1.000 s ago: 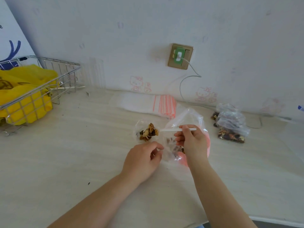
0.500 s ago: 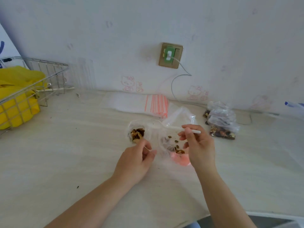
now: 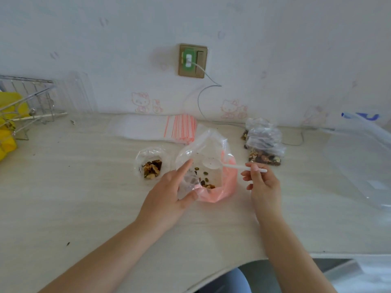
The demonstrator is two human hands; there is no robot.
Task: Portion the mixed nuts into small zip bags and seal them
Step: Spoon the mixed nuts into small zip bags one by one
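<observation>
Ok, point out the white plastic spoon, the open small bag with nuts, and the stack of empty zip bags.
white plastic spoon [image 3: 211,163], head view, on its bowl.
open small bag with nuts [image 3: 152,168], head view, on the nuts inside.
stack of empty zip bags [image 3: 179,129], head view, on the red-striped zip ends.

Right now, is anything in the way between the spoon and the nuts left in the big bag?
Nothing visible is. The spoon in the right hand is already inside the big bag, just above the nuts. The left hand holds the bag's side open.

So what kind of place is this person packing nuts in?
Probably a home, perhaps a kitchen counter: pink cartoon cat stickers on the white wall, a brass wall socket with a green plug, and a wire rack on the pale wood-look countertop.
</observation>
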